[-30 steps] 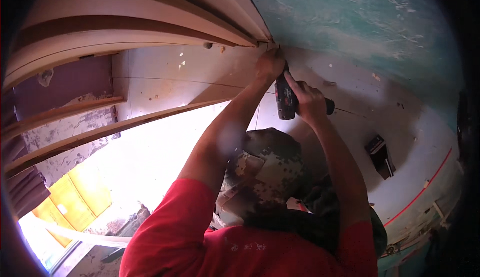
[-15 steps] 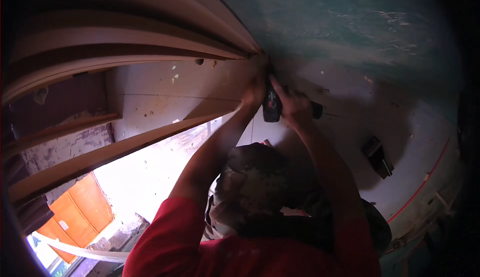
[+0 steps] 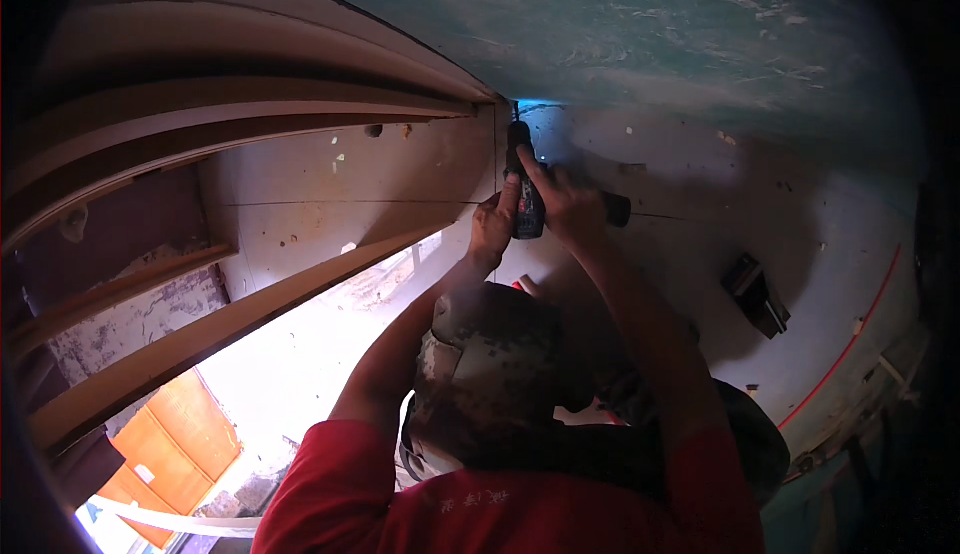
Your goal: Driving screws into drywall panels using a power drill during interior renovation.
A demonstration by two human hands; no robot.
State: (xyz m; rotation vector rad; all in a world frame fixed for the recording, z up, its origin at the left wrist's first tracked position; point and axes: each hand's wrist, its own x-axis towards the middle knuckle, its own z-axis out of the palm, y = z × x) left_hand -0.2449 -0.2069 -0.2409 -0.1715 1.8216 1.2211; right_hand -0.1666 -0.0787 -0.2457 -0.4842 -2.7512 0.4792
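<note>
A dark cordless drill (image 3: pixel 529 206) lies in both my hands, its bit pointing away from me at the corner where the pale panel (image 3: pixel 350 169) meets the green wall (image 3: pixel 620 34). My right hand (image 3: pixel 575 212) is wrapped round the handle, with the index finger stretched along the body. At the drill's left side, my left hand (image 3: pixel 492 226) is closed against it, thumb laid along the body. A bluish light shines on the corner by the bit. Whatever the tip touches is too small to make out.
Curved-looking wooden bars (image 3: pixel 250 102) stand at the left, with another wooden beam (image 3: pixel 250 329) below them. A dark boxy object (image 3: pixel 755 296) lies at the right near a red line (image 3: pixel 850 339). An orange door (image 3: pixel 180 444) shows at lower left. My camouflage-clothed legs (image 3: pixel 490 364) are between my arms.
My left hand has come back from near the drill's tip to the side of its body. The drill's light now shows on the corner. The view has shifted slightly.
</note>
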